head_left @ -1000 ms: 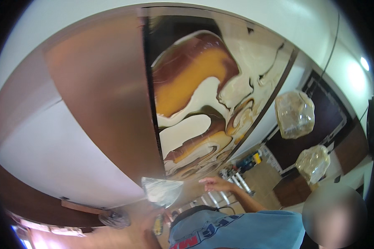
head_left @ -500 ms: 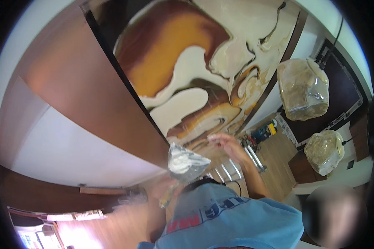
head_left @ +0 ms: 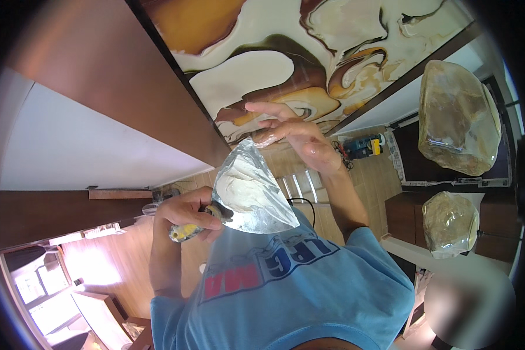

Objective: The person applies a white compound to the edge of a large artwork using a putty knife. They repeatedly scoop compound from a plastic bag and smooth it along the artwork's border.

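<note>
My left hand [head_left: 184, 213] is closed around the paint-smeared yellow handle of a wide putty knife [head_left: 281, 220]. The broad metal blade faces up in front of my chest and carries a thick smear of white paste [head_left: 242, 189]. Beyond the blade's upper corner, my right hand [head_left: 300, 137] is raised with the index finger stretched out and the other fingers partly bent. Its lower fingers come close to that corner; whether they touch it I cannot tell. Whitish residue shows on the fingers and palm.
A glossy swirl-patterned panel [head_left: 268, 64] stands ahead, beside a brown wall panel [head_left: 111, 76]. Two pendant lamps [head_left: 458, 119] with rough glassy shades hang at the right. Below are an aluminium ladder [head_left: 300, 186] and a blue-and-yellow tool [head_left: 364, 146] on the floor.
The putty knife has come up in front of me with its blade turned flatter to view. My right hand has moved left and closer to the blade. The whole view has shifted.
</note>
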`<state>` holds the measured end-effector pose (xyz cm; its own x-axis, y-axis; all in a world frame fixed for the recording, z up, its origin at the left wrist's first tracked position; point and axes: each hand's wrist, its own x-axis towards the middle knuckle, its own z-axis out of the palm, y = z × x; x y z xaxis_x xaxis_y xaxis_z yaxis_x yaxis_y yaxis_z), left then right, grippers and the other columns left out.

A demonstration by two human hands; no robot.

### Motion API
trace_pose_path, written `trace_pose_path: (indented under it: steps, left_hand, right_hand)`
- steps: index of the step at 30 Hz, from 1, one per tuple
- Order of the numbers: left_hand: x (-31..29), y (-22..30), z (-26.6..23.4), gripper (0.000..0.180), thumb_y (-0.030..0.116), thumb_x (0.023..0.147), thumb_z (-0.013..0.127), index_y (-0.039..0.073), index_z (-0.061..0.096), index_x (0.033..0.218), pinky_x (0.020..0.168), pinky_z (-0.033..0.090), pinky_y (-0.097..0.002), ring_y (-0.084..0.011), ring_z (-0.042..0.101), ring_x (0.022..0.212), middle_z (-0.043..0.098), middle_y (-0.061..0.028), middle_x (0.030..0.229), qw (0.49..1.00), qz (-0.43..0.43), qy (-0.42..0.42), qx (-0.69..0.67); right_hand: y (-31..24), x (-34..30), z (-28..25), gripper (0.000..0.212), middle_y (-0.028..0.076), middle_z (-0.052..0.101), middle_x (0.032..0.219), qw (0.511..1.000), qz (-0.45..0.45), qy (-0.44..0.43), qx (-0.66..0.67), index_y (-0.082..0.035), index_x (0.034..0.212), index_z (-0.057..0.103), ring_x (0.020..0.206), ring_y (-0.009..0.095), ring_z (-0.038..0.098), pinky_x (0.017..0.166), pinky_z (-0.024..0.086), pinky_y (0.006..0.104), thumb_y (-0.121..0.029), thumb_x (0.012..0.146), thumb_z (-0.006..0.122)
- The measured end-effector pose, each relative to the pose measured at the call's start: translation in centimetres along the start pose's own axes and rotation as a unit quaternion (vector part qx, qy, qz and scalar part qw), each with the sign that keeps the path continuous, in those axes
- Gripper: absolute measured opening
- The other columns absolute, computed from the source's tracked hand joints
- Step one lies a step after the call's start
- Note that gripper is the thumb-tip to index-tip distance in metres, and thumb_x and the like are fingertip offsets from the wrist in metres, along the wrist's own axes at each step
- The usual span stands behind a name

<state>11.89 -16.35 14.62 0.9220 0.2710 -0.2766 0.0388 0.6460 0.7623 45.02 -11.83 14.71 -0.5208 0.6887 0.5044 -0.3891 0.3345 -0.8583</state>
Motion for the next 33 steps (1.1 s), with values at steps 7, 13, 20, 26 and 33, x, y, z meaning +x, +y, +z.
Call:
trace_pose_path:
  steps: [7,13,20,26,33]
  left_hand:
    - [0.5,2.8,0.4,0.031,0.024,0.098,0.076,-0.002,0.064,0.110,0.056,0.051,-0.0283,-0.0129,0.065,0.061,0.068,-0.0097,0.074,0.988,-0.095,-0.046,0.109]
    - [0.6,3.3,1.0,0.032,0.029,0.098,0.077,0.000,0.064,0.106,0.053,0.050,-0.0271,-0.0125,0.065,0.061,0.068,-0.0086,0.075,0.987,-0.088,-0.023,0.130]
    - [-0.1,2.4,0.3,0.045,0.033,0.094,0.079,-0.006,0.062,0.109,0.046,0.045,-0.0274,-0.0148,0.061,0.052,0.063,-0.0100,0.066,0.996,-0.004,-0.028,0.079]
    - [-1.1,0.3,-0.6,0.065,0.032,0.090,0.081,-0.014,0.055,0.127,0.038,0.040,-0.0291,-0.0185,0.058,0.045,0.060,-0.0158,0.064,0.996,0.072,-0.027,-0.038]
    - [-1.2,-1.8,-1.0,0.065,0.032,0.092,0.080,-0.013,0.053,0.131,0.039,0.039,-0.0296,-0.0173,0.056,0.045,0.059,-0.0160,0.062,0.984,0.125,-0.077,-0.100]
  right_hand:
    - [-0.2,0.8,-0.1,0.070,0.032,0.027,0.167,0.994,0.006,-0.102,-0.049,-0.003,0.130,0.074,0.158,0.043,0.023,0.123,0.016,0.0592,-0.058,0.092,0.053]
    - [-0.6,1.1,0.6,0.072,0.032,0.021,0.170,0.981,0.032,-0.140,-0.128,-0.002,0.131,0.073,0.161,0.044,0.010,0.125,0.006,0.0612,-0.058,0.091,0.053]
    - [-1.3,-0.3,1.2,0.073,0.032,0.019,0.171,0.984,0.042,-0.140,-0.103,-0.002,0.125,0.077,0.162,0.044,0.004,0.126,0.000,0.0616,-0.061,0.091,0.051]
    - [-1.2,-0.8,1.7,0.076,0.029,0.019,0.172,0.996,-0.023,-0.085,0.027,-0.005,0.123,0.078,0.162,0.044,0.007,0.125,0.005,0.0629,-0.069,0.091,0.052]
    - [-2.7,0.2,3.3,0.084,0.032,0.011,0.173,0.996,-0.011,-0.012,-0.086,-0.005,0.131,0.075,0.162,0.043,0.008,0.126,0.005,0.0604,-0.075,0.093,0.047]
